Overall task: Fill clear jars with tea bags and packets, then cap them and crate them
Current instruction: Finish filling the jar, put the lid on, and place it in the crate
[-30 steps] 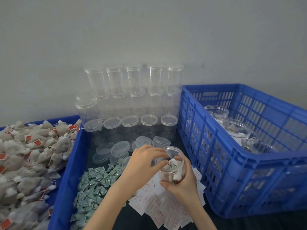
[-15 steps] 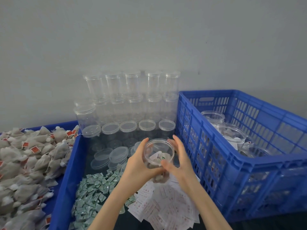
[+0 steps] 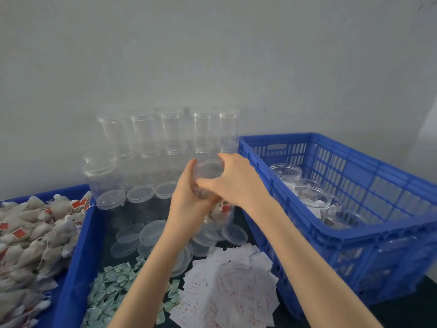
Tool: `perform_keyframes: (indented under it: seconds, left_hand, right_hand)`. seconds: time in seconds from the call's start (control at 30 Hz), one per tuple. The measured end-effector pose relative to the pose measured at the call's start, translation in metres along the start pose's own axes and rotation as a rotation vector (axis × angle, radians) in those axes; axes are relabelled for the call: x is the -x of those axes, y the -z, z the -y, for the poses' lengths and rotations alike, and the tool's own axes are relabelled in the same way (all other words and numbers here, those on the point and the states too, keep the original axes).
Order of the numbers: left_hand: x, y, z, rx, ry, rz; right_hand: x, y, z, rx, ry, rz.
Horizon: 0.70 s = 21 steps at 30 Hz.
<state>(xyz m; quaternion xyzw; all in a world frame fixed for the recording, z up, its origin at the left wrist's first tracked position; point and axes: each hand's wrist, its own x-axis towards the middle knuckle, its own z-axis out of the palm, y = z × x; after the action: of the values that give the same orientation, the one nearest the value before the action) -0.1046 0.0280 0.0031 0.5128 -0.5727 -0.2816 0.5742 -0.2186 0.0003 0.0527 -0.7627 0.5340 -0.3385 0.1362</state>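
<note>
- Jar (image 3: 208, 185) held up just left of the blue crate (image 3: 354, 235), ready for capping.
- Left hand (image 3: 189, 204) wrapped round jar body, steadying.
- Right hand (image 3: 236, 181) curled over rim, apparently seating lid.

Soft, even, slightly cool light fills the scene with only faint shadows, the wall (image 3: 212, 55) looks hazy, the clear jars (image 3: 165, 138) wash out against it, the hands are slightly motion-blurred, and the blue crate (image 3: 354, 235) bows with wide-angle distortion.
</note>
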Motion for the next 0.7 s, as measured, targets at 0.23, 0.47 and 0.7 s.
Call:
perform_keyframes:
  seconds: [0.23,0.47,0.7]
  left_hand:
    - [-0.063,-0.03,-0.051,0.049,-0.207,0.005]
    - [-0.105,-0.069,-0.06,0.0,-0.287,0.057]
    - [-0.122,-0.094,-0.024,0.002,-0.194,0.122]
  right_hand:
    - [-0.052,0.083,0.022,0.003,-0.043,-0.055]
    - [-0.097,0.143,-0.003,0.012,-0.098,-0.134]
    - [-0.143,0.137,-0.059,0.016,-0.156,-0.199]
